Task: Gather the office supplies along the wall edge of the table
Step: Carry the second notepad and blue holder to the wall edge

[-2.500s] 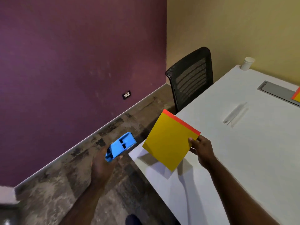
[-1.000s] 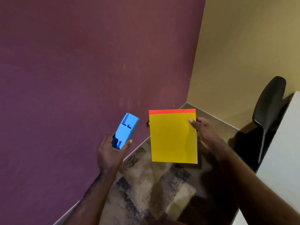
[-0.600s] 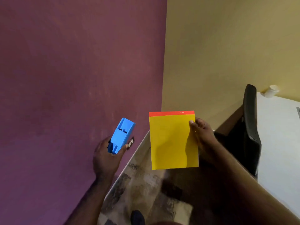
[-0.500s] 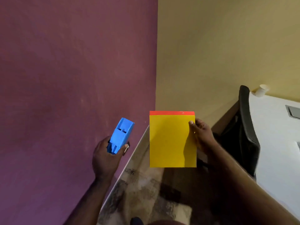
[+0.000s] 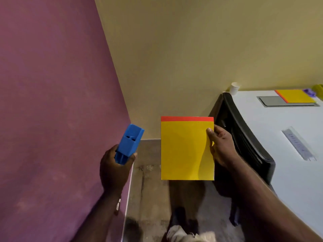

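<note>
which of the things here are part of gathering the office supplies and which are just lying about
Part of the job:
- yellow pad, held by the right hand
- blue stapler, gripped by the left hand
- second yellow pad near the table's wall edge
- clear ruler on the table
- purple item, too small to identify

Just lying about:
- white cup
- black chair

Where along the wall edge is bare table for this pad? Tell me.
Bare strip on the table between the white cup and the grey hatch. Crowded further right: second yellow pad, purple and green items.
</note>
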`<state>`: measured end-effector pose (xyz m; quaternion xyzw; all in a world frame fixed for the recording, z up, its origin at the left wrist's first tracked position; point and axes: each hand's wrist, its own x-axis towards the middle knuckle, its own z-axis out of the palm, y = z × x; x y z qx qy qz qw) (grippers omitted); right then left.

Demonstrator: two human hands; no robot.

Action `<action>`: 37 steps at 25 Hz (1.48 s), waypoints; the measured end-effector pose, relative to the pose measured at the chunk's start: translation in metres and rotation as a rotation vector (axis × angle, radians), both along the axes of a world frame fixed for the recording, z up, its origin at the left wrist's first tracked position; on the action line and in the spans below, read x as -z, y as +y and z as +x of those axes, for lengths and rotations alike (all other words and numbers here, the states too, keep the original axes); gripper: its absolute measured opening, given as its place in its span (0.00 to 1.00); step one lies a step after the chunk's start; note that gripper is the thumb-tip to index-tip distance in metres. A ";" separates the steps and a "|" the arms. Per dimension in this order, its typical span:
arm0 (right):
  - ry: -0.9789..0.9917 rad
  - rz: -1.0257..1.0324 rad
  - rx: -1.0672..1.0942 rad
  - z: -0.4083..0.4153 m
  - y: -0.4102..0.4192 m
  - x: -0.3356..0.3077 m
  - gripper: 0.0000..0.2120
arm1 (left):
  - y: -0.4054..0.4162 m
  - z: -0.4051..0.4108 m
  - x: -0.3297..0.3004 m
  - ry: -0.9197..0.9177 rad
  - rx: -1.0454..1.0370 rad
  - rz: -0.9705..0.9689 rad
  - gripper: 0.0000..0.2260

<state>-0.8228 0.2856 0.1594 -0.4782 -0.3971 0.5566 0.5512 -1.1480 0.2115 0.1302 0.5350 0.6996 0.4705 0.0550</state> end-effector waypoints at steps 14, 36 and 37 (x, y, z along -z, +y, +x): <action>-0.132 0.076 0.254 0.043 0.230 -0.030 0.12 | 0.288 0.024 -0.018 0.083 0.173 0.028 0.24; -0.068 0.008 1.108 0.176 0.381 -0.056 0.11 | 0.640 0.203 -0.008 0.102 0.902 0.015 0.28; -0.064 -0.011 1.155 0.195 0.385 -0.055 0.13 | 0.648 0.219 -0.006 0.098 0.924 0.004 0.28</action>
